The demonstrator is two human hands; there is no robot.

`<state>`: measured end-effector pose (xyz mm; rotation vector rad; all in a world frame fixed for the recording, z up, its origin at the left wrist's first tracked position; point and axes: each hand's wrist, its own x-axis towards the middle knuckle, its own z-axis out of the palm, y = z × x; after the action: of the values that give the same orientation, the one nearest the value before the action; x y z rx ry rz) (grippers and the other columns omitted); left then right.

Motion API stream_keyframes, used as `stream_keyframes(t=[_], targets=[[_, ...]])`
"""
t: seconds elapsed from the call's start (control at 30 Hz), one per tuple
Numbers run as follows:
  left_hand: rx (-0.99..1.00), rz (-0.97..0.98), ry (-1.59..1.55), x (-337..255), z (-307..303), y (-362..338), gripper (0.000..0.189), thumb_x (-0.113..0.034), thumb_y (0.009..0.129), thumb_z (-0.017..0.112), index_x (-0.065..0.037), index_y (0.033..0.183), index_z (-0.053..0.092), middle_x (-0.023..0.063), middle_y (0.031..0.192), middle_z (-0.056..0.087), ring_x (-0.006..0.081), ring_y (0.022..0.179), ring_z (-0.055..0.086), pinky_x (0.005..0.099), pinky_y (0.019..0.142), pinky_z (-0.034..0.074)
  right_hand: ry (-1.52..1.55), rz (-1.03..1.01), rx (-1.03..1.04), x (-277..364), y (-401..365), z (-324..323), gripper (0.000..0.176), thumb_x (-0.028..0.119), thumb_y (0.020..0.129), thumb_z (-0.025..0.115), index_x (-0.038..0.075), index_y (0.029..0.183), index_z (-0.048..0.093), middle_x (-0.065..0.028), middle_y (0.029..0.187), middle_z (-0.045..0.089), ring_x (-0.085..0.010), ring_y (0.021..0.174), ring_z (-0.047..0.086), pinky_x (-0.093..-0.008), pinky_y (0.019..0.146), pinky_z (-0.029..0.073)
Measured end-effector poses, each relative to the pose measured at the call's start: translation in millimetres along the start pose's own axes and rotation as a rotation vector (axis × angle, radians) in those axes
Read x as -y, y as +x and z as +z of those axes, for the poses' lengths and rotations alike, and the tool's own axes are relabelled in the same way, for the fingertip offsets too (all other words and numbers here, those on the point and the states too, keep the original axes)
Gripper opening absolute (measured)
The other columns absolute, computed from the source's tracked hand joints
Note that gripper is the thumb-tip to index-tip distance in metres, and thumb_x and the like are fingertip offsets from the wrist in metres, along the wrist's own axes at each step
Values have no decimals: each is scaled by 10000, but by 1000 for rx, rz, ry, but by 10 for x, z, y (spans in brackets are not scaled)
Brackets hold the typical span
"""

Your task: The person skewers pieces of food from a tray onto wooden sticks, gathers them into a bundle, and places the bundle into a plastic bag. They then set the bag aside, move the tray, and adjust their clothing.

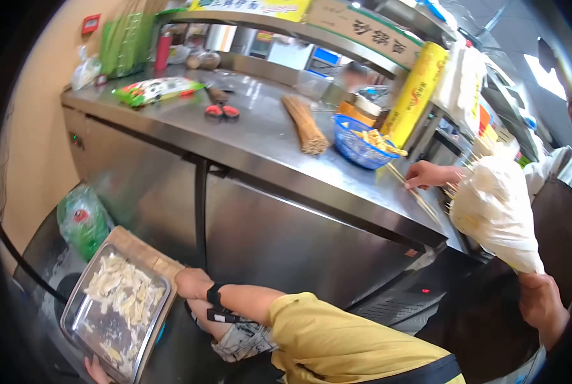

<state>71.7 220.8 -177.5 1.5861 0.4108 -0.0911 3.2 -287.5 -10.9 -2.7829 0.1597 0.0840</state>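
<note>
A metal tray (110, 326) holding many pale, cut food pieces (125, 289) sits on a wooden cutting board (139, 248) at the lower left. My right hand (194, 283), below a black wristband, is closed on the board's edge beside the tray. At the bottom of the view, my left hand (96, 370) shows only in part, its fingers against the tray's lower edge. The board and tray are held low, in front of the steel counter's doors. Under the tray, the rest of my left hand's grip is hidden.
On the steel counter (254, 137) lie bundled wooden sticks (304, 125), a blue basket (356, 146) of yellowish food and a green-white packet (155, 91). A co-worker's hand (426, 174) touches sticks; their other hand (541, 301) grips a white bag (495, 208). A green plastic bag (83, 224) stands low left.
</note>
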Motion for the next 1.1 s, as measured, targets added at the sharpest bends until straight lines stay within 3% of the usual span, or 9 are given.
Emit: stream_keyframes(t=[0.07, 0.1, 0.2, 0.23, 0.33, 0.47, 0.63, 0.73, 1.1], targets=[[-6, 116, -47, 366, -98, 340, 334, -85, 856, 502, 33, 1167, 488, 113, 1073, 564, 212, 929, 521, 310, 823, 399, -42, -1, 18, 21, 39, 46, 208, 139, 652, 540, 7, 751, 666, -202, 807, 637, -349, 801, 623, -420, 706, 495], [-80, 44, -85, -254, 277, -334, 329, -51, 866, 493, 25, 1186, 479, 101, 1069, 570, 201, 931, 519, 307, 840, 392, -51, -2, 28, 41, 35, 37, 209, 141, 656, 538, 15, 759, 669, -198, 811, 638, -346, 805, 623, -419, 709, 495], [32, 176, -108, 181, 74, 51, 388, -29, 880, 470, 13, 1262, 410, 127, 1155, 532, 225, 988, 521, 327, 873, 400, -55, -7, 41, 89, 34, 43, 214, 148, 669, 532, 39, 782, 677, -185, 827, 643, -339, 819, 623, -416, 717, 494], [-63, 102, -120, 130, 135, -15, 350, -4, 878, 456, 12, 1227, 444, 117, 1125, 546, 219, 984, 524, 310, 878, 390, -41, -5, 33, 100, 28, 56, 217, 152, 672, 531, 47, 789, 679, -179, 833, 645, -336, 825, 622, -415, 719, 494], [-55, 199, 67, 257, 84, 141, 336, 6, 879, 447, 20, 1215, 452, 118, 1128, 553, 195, 997, 524, 291, 907, 365, -53, -2, 53, 127, 18, 81, 222, 170, 685, 527, 64, 803, 683, -162, 850, 651, -325, 847, 623, -411, 732, 496], [-53, 232, -9, 434, 47, 317, 343, 28, 887, 417, 23, 1229, 440, 120, 1134, 556, 194, 1005, 526, 288, 899, 372, -100, 25, 65, 141, 25, 56, 240, 174, 692, 529, 22, 807, 676, -183, 857, 648, -326, 845, 628, -398, 746, 502], [-88, 164, -37, 334, 93, 199, 351, 34, 887, 410, 18, 1236, 443, 117, 1125, 559, 197, 993, 532, 292, 894, 380, -84, 29, 73, 179, 14, 30, 229, 156, 698, 531, 19, 809, 678, -187, 861, 647, -329, 852, 627, -396, 750, 500], [11, 217, -116, 457, 26, 324, 386, 30, 873, 440, 11, 1259, 441, 129, 1159, 556, 207, 1004, 534, 296, 893, 390, -67, 25, 78, 218, -26, -37, 222, 146, 703, 531, 19, 810, 677, -190, 860, 646, -329, 855, 627, -394, 757, 497], [48, 172, 50, 611, -184, 604, 391, -67, 871, 491, 24, 1245, 428, 149, 1160, 535, 242, 1020, 517, 323, 894, 383, -31, 16, 31, 180, -36, 11, 217, 154, 710, 525, 20, 792, 674, -186, 837, 645, -333, 832, 626, -404, 741, 491]])
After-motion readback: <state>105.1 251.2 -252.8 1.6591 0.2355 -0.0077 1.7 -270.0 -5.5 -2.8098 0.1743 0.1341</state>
